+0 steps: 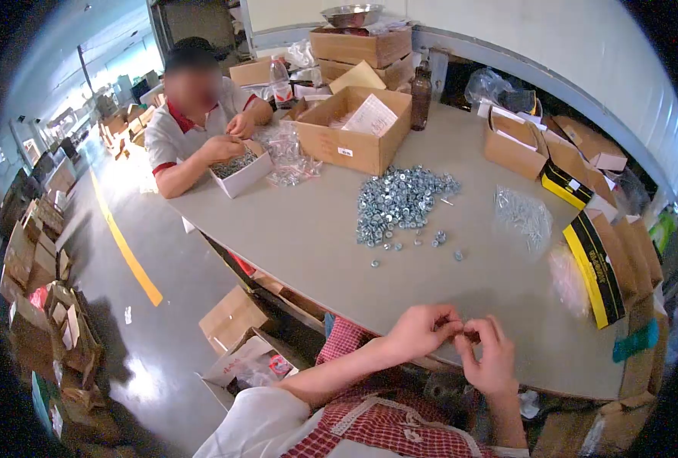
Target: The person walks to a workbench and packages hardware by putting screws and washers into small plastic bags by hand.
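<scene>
My left hand [424, 333] and my right hand [490, 357] meet over the near edge of the table [308, 252]. The fingertips of both are pinched together, nearly touching. Whatever sits between them is too small to make out. Beyond my hands lies a heap of small shiny metal nuts or washers [396, 202], with several loose pieces scattered on its near side. To the right of the heap is a clear plastic bag of screws [524, 217].
Across the table's far left, a co-worker [198, 114] handles small metal parts in a white box [241, 174]. An open cardboard box [354, 133] and a brown bottle [421, 97] stand at the back. Black-and-yellow boxes [595, 267] line the right edge, beside a pinkish plastic bag [568, 278].
</scene>
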Action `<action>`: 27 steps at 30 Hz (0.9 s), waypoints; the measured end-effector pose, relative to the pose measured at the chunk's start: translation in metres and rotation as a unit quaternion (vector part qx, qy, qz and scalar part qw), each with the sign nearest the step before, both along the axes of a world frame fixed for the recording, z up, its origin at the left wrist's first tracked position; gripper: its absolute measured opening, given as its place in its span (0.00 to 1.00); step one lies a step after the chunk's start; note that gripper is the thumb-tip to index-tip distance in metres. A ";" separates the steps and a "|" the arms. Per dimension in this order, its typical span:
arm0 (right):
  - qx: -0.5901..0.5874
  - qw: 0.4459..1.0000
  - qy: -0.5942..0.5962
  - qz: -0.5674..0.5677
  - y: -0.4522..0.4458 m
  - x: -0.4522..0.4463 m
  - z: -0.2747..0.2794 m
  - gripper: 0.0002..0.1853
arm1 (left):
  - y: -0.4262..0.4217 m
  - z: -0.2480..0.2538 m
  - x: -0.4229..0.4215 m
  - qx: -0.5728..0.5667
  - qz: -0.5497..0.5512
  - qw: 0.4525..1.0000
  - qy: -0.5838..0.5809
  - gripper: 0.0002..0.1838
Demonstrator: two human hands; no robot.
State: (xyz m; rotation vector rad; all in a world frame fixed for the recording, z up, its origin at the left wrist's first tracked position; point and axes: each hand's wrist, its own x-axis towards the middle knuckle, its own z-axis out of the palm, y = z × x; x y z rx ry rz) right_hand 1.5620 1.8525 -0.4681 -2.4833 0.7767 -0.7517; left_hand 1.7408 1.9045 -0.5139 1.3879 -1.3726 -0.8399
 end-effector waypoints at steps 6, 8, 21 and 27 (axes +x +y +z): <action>0.010 0.999 -0.045 -0.008 0.004 0.009 -0.008 0.15 | 0.002 -0.005 -0.009 -0.086 0.079 0.992 -0.044 0.07; 0.036 0.997 -0.067 -0.009 0.006 0.010 -0.016 0.17 | 0.003 -0.003 -0.009 -0.103 0.095 0.988 -0.065 0.07; 0.034 0.996 -0.085 -0.006 0.002 0.010 -0.035 0.19 | 0.006 -0.008 -0.007 -0.165 0.127 0.974 -0.088 0.08; 0.063 0.994 -0.091 -0.024 0.001 0.007 -0.037 0.17 | 0.009 -0.002 -0.006 -0.135 0.139 0.976 -0.096 0.10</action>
